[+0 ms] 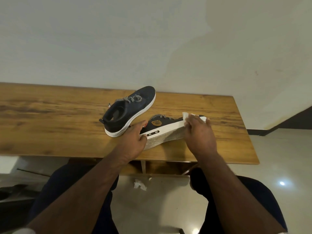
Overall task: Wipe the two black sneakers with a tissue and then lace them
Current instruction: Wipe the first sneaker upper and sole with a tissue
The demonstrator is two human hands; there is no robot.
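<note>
Hands [166,134] wipe sneaker [166,126] marked, seemingly, "21 86" with tissue [185,114].

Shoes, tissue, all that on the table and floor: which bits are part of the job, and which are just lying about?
Part of the job:
- tilted sneaker, left hand holding its heel
- tissue under right hand
- upright sneaker

Lying about:
- crumpled tissue on the floor
- wooden table, just the support
</note>
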